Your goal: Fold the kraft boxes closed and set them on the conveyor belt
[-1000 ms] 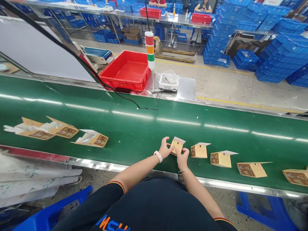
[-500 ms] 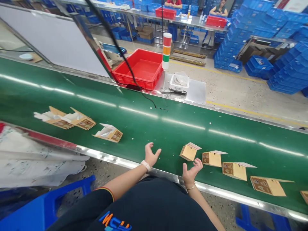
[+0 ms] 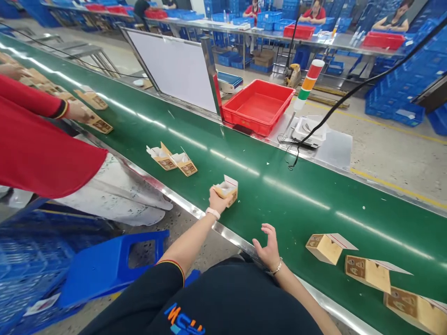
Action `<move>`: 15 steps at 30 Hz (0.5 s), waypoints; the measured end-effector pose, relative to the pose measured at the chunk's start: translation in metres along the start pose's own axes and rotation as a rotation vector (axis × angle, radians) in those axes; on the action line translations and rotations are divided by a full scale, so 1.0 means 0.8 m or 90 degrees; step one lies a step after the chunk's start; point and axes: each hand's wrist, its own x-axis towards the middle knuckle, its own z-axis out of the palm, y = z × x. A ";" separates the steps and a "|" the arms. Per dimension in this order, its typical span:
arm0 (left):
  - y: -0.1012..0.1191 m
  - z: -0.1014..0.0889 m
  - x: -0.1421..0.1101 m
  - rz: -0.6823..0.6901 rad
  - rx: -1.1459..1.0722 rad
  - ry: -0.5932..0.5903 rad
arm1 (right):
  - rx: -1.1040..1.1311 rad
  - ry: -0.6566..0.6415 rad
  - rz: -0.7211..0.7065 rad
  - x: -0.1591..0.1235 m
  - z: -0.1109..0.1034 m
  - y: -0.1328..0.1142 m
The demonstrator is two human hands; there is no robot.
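My left hand (image 3: 217,200) is closed around a small open cardboard box (image 3: 228,190) with white paper inside, on the green conveyor belt (image 3: 279,195). Near the belt's near edge my right hand (image 3: 268,246) hovers with its fingers spread, holding nothing. To its right three folded brown boxes lie in a row with their flaps up, the nearest box (image 3: 324,246) a hand's width away. Two more open boxes (image 3: 172,159) with white paper lie further left on the belt.
A person in a red sleeve (image 3: 38,125) works at the left, hand on boxes (image 3: 99,124). Beyond the belt stand a white panel (image 3: 174,67), a red bin (image 3: 258,104), a signal light (image 3: 307,83) and a small scale (image 3: 309,130). A blue stool (image 3: 111,265) sits below.
My view has swung left. My left hand reached left and closed on the open box with paper. My right hand let go of the folded box and drew back to the belt's edge.
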 end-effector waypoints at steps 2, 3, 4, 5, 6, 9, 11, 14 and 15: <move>-0.007 0.028 -0.053 0.064 -0.006 -0.068 | -0.028 -0.040 -0.030 0.002 0.010 0.000; -0.012 0.040 -0.079 0.105 -0.015 -0.100 | -0.058 -0.052 -0.038 0.001 0.013 0.001; -0.018 0.049 -0.103 0.146 -0.019 -0.127 | -0.094 -0.061 -0.039 0.000 0.014 0.003; -0.024 0.054 -0.123 0.192 -0.015 -0.148 | -0.131 -0.073 -0.031 -0.002 0.014 0.005; -0.031 0.056 -0.137 0.239 -0.006 -0.168 | -0.164 -0.090 -0.017 -0.004 0.012 0.007; -0.047 0.043 -0.145 0.409 0.044 -0.239 | -0.216 -0.168 0.055 -0.004 0.002 0.007; -0.054 0.026 -0.130 0.537 0.083 -0.300 | -0.224 -0.217 0.090 0.003 -0.003 0.000; -0.052 0.009 -0.102 0.701 0.129 -0.386 | -0.213 -0.256 0.081 0.019 -0.004 -0.008; -0.049 0.007 -0.096 0.737 0.137 -0.408 | -0.205 -0.255 0.069 0.023 -0.003 -0.009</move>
